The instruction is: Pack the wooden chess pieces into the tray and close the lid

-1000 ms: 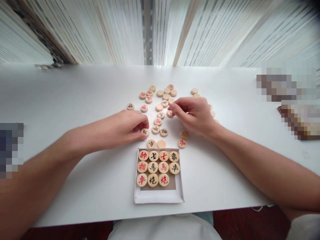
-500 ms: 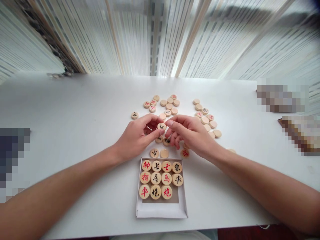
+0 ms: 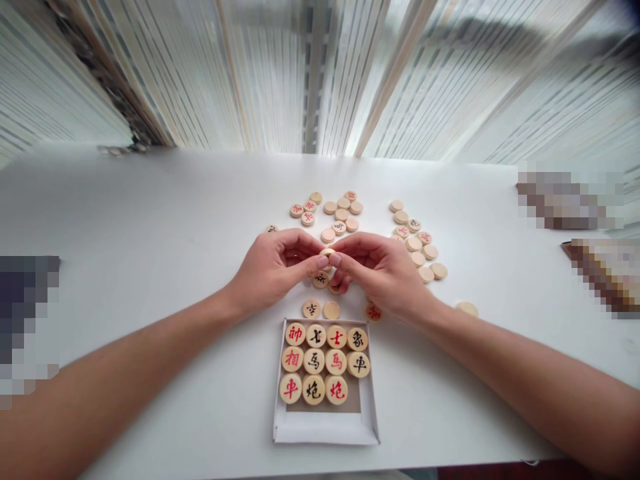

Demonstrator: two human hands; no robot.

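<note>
Between my two hands, above the table, is one round wooden Chinese chess piece point(image 3: 328, 253), tilted so that its pale rim faces me. My left hand point(image 3: 280, 267) pinches it from the left with thumb and fingers. From the right, the thumb and fingers of my right hand point(image 3: 377, 267) close on the same piece. Just nearer to me stands a white box tray point(image 3: 320, 428) holding rows of pieces with red and black characters face up; its third row ends with a red-marked piece point(image 3: 337, 390). Two loose pieces, one black-marked point(image 3: 311, 309) and one blank-side-up point(image 3: 331, 310), lie at its far edge.
Many loose pieces lie beyond my hands, among them a group at the back point(image 3: 342, 215) and another at the right point(image 3: 414, 244). A lone piece point(image 3: 467, 309) lies by my right forearm. Blurred-out objects point(image 3: 560, 200) sit at the right edge. A striped curtain point(image 3: 280, 80) hangs behind the table.
The held piece has turned from showing its black character to showing its rim. My right hand has moved in and now grips it together with my left.
</note>
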